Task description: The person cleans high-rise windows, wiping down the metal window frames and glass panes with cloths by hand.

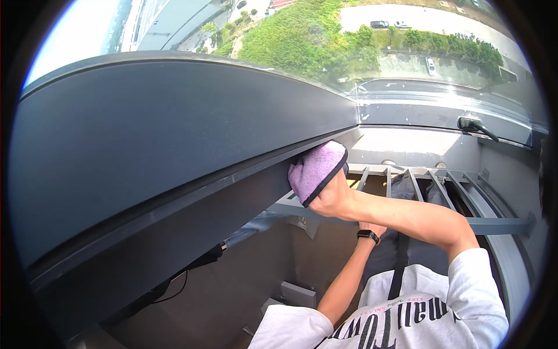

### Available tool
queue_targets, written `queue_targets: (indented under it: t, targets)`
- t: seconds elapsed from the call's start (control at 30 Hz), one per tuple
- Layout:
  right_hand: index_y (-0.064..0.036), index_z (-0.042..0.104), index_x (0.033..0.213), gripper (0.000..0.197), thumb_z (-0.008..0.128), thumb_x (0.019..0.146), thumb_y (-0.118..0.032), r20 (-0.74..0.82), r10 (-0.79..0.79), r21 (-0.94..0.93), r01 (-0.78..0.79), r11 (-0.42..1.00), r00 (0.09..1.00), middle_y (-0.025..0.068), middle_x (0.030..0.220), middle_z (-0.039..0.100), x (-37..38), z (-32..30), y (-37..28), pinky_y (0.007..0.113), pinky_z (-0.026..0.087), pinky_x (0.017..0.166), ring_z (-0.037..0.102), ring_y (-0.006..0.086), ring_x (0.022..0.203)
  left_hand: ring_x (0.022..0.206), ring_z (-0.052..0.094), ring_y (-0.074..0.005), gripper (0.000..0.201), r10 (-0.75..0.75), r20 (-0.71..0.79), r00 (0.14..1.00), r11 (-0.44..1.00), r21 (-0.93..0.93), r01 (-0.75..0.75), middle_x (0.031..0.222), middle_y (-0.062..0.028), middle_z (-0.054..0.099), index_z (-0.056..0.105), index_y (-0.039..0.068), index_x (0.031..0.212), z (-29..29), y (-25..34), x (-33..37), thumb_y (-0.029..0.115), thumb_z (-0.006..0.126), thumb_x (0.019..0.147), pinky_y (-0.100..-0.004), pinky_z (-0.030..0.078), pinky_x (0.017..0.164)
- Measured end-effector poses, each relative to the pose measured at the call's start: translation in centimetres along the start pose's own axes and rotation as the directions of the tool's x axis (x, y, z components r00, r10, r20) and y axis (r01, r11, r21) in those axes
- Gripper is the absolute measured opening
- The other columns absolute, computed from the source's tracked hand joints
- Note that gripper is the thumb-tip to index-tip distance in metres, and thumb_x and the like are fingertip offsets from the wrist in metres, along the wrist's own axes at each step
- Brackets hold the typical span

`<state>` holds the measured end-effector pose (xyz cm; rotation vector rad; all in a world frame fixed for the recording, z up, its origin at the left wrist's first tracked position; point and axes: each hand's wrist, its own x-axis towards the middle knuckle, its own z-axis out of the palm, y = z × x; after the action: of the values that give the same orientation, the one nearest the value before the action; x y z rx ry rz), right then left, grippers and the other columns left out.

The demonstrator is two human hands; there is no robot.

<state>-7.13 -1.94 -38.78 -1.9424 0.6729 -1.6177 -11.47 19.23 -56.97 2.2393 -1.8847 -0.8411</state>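
A purple cloth [317, 168] with a dark edging covers much of my right hand [330, 199]. The hand is closed on the cloth and presses it to the lower edge of a long dark grey panel [186, 128]. My fingers lie mostly under the fabric. Below the right forearm is my left hand [373, 228], with a black watch [368, 235] on its wrist. It is beside a grey metal slatted frame [442, 221]. The right forearm hides its fingers, so I cannot see whether it grips the frame.
A window with a black handle [479, 127] stands at the far right, above a pale sill [415, 145]. Greenery, a road and parked cars show far below through the glass. A dark cable [174, 289] hangs beneath the panel at the left.
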Motion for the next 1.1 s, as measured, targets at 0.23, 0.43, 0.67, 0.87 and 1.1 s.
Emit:
queue_targets:
  t: [0.23,0.43,0.67,0.87,1.1]
  targets:
    - [-0.0059,0.062,0.08,0.016,0.056,0.068,-0.013,0.334,-0.083,-0.038,0.101,0.994,0.939,0.0092,0.062,0.05,9.8,-3.2,-6.0,0.041,0.038,0.052,0.053,0.0291,0.06,0.116,0.047,-0.0312,0.047,0.005,0.018,1.0,0.991,-0.135,-0.002,0.123,-0.0177,0.053,0.053,0.008,0.12,-7.7,5.2,4.0,0.038,0.058,0.085,-0.0435,0.033,0.099]
    - [-0.0057,0.063,0.083,0.018,0.056,0.068,-0.013,0.278,-0.162,0.141,0.126,0.982,0.947,0.0107,0.068,0.053,14.0,-3.6,-9.5,0.04,0.04,0.055,0.054,0.0297,0.064,0.114,0.049,-0.0326,0.043,-0.04,0.076,0.996,0.995,-0.085,0.046,0.121,-0.0178,0.056,0.056,0.007,0.119,-3.8,2.1,3.6,0.036,0.053,0.087,-0.0467,0.034,0.098]
    - [0.0003,0.058,0.079,0.017,0.055,0.071,-0.014,0.501,-0.146,-0.011,0.175,0.984,0.853,0.0152,0.07,0.052,12.6,-3.9,-8.2,0.042,0.039,0.057,0.054,0.0324,0.067,0.113,0.052,-0.0315,0.047,-0.112,0.192,0.975,0.993,0.039,0.107,0.118,-0.0186,0.058,0.054,0.005,0.122,-2.1,0.8,4.2,0.037,0.05,0.087,-0.0478,0.029,0.103]
    - [0.0003,0.056,0.085,0.018,0.057,0.072,-0.013,0.477,-0.088,-0.038,0.12,0.992,0.875,0.0176,0.076,0.053,6.6,-3.4,-2.4,0.044,0.037,0.059,0.051,0.0361,0.07,0.102,0.056,-0.0308,0.038,-0.169,0.265,0.949,0.983,-0.024,0.181,0.102,-0.0171,0.062,0.058,0.007,0.108,-5.0,1.9,4.1,0.033,0.055,0.081,-0.0445,0.034,0.096]
    - [-0.0027,0.053,0.085,0.016,0.055,0.082,-0.019,0.71,0.329,0.097,-0.55,0.83,0.622,0.0112,0.085,0.053,1.0,-8.4,0.8,0.034,0.042,0.072,0.052,0.0281,0.079,0.087,0.063,-0.0325,0.027,-0.301,0.04,0.953,0.794,-0.543,0.274,0.088,-0.0139,0.067,0.061,0.007,0.1,-3.7,0.6,3.6,0.025,0.058,0.081,-0.0447,0.048,0.078]
